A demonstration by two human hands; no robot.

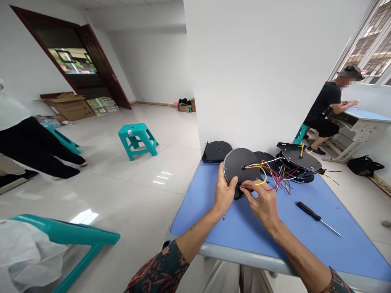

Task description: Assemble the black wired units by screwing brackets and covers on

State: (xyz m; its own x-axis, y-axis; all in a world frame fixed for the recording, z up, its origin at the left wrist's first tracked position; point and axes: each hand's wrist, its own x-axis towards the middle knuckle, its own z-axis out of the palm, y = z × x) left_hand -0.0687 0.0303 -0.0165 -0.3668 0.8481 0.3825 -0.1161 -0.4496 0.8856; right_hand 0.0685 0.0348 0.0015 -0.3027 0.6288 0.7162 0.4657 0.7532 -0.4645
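My left hand (224, 194) grips the lower left rim of a black round disc (240, 165), holding it tilted up over the blue table (214, 221). My right hand (262, 201) pinches something small at the disc's lower edge, where yellow, red and white wires (265, 174) come out of it. What the fingertips hold is too small to make out.
More black discs with wires are stacked behind (297, 160), and another black part (216, 151) lies at the table's far left corner. A black-handled screwdriver (316, 217) lies to the right. A teal stool (137, 139) stands on the floor. One person sits at a desk at right (328, 110), another at left (30, 142).
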